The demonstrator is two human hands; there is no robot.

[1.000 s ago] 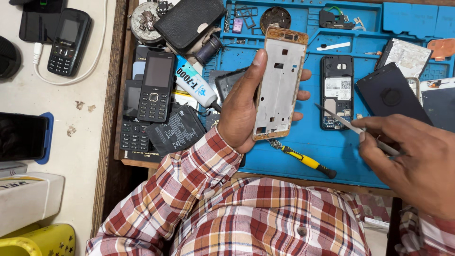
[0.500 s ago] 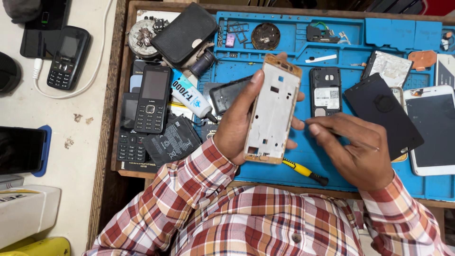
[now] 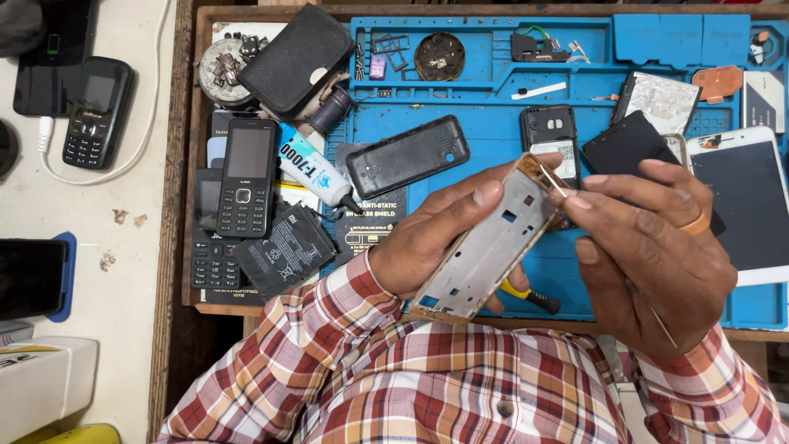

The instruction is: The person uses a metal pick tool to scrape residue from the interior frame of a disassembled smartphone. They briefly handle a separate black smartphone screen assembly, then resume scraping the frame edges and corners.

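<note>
Phone frame (image 3: 486,247), a bare silver shell with gold edging and empty cut-outs, is sitting in the air just above the near edge of the blue repair mat (image 3: 493,90), tilted with its top end pointing away from the person. It is looking stripped already: no screen, keypad or board is showing in it, while a black back cover (image 3: 408,155) is lying on the mat just beyond it and a dark phone body (image 3: 549,136) is lying further up the mat. What work is left on the frame cannot be told from this view. The left hand (image 3: 436,234) is closing around the frame from below, thumb pressing on its upper edge and fingers wrapping under it. The right hand (image 3: 649,255) is pinching a thin metal tool (image 3: 552,182) between thumb and forefinger, its tip touching the frame's top corner. A yellow-handled screwdriver (image 3: 530,297) is lying on the mat directly under the frame.
</note>
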